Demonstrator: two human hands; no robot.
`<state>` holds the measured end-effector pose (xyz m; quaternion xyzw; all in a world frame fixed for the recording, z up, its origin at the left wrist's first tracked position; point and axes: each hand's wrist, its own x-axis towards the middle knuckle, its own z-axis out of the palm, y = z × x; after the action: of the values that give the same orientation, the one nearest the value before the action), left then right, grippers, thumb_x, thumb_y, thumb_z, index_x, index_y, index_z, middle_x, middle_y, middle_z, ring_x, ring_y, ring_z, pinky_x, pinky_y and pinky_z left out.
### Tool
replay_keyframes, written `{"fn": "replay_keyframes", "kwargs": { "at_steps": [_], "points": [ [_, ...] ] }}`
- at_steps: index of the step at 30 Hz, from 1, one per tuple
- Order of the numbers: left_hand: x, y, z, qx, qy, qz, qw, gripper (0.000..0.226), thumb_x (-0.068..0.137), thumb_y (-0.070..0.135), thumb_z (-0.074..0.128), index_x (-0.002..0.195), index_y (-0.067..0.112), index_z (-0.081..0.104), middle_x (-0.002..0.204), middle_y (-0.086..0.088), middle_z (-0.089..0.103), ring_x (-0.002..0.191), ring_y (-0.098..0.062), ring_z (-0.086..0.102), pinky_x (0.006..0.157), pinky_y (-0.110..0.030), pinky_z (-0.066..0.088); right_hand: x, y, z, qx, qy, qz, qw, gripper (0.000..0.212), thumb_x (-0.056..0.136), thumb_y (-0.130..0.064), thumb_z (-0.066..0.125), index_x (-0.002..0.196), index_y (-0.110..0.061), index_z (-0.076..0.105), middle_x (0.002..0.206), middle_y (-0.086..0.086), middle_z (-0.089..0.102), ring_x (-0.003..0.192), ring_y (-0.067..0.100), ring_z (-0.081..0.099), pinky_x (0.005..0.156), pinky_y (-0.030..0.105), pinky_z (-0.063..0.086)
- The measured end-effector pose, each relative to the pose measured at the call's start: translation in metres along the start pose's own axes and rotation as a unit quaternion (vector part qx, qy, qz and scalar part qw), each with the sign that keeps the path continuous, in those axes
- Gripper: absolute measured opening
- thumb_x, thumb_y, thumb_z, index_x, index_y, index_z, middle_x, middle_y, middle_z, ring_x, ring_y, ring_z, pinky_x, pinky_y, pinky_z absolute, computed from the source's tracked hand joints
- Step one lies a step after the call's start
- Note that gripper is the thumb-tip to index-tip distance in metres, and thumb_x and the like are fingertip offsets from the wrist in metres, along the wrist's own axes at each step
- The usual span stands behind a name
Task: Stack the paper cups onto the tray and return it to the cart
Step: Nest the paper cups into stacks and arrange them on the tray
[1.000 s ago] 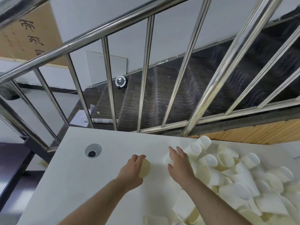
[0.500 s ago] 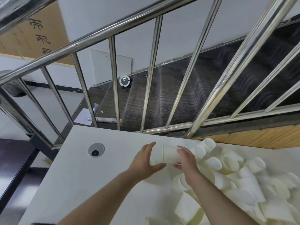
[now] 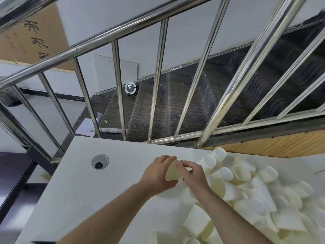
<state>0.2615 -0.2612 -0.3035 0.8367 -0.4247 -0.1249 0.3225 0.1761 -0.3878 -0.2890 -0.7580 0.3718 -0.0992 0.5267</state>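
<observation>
Both hands grip one paper cup (image 3: 173, 173) — left hand (image 3: 158, 175) cradling, right hand (image 3: 192, 175) pinching; the loose pile (image 3: 246, 191) lies rightward on the tabletop (image 3: 73, 191).

Now pressed close together — left hand (image 3: 157, 175) and right hand (image 3: 192, 174), no longer apart on the white tabletop (image 3: 73, 187). Between them one short cream paper cup (image 3: 172, 172) — half a second ago, a longer nested pair.
</observation>
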Motion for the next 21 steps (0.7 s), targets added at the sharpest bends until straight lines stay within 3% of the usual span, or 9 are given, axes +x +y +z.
{"fn": "replay_keyframes", "kwargs": {
  "at_steps": [4,8,11,16,21],
  "points": [
    [-0.003,-0.002,0.004,0.046,-0.033,-0.006,0.998,0.08,0.077,0.045,0.07,0.145,0.032,0.031,0.144,0.012,0.038,0.129,-0.013,0.038,0.104,-0.032,0.035,0.003,0.006,0.004,-0.112,-0.021,0.019,0.993,0.023,0.087,-0.004,0.055,0.096,-0.022,0.066,0.096,-0.005,0.066,0.084,0.022,0.064,0.071,0.038,0.059],
    [-0.012,-0.014,0.0,0.136,-0.09,-0.052,0.985,0.087,0.077,0.047,0.069,0.148,0.03,0.022,0.15,0.003,0.028,0.14,-0.02,0.021,0.113,-0.039,0.022,0.004,0.018,0.009,-0.262,-0.048,0.034,0.963,0.026,0.086,-0.002,0.049,0.104,-0.016,0.063,0.101,0.001,0.065,0.091,0.023,0.063,0.082,0.039,0.056],
    [-0.019,-0.022,-0.004,0.182,-0.14,-0.095,0.969,0.088,0.077,0.045,0.071,0.148,0.028,0.022,0.153,-0.004,0.022,0.142,-0.026,0.015,0.113,-0.045,0.024,0.002,0.023,0.015,-0.32,-0.08,0.029,0.944,0.028,0.088,-0.002,0.049,0.11,-0.015,0.06,0.108,0.002,0.065,0.096,0.023,0.061,0.083,0.035,0.053],
    [-0.028,-0.028,-0.005,0.164,-0.169,-0.12,0.964,0.078,0.081,0.027,0.068,0.146,0.028,0.026,0.151,-0.004,0.023,0.138,-0.027,0.025,0.102,-0.04,0.039,-0.002,0.019,0.021,-0.388,-0.088,0.003,0.917,0.043,0.095,-0.016,0.046,0.138,-0.016,0.046,0.134,0.003,0.053,0.12,0.023,0.053,0.096,0.03,0.044],
    [-0.032,-0.028,-0.008,0.146,-0.14,-0.128,0.971,0.072,0.08,0.017,0.064,0.143,0.025,0.03,0.14,-0.003,0.032,0.127,-0.026,0.035,0.092,-0.035,0.045,-0.01,0.007,0.027,-0.458,-0.119,-0.065,0.878,0.063,0.09,-0.038,0.051,0.147,-0.023,0.032,0.145,-0.002,0.035,0.133,0.021,0.034,0.098,0.034,0.043]
  ]
}}
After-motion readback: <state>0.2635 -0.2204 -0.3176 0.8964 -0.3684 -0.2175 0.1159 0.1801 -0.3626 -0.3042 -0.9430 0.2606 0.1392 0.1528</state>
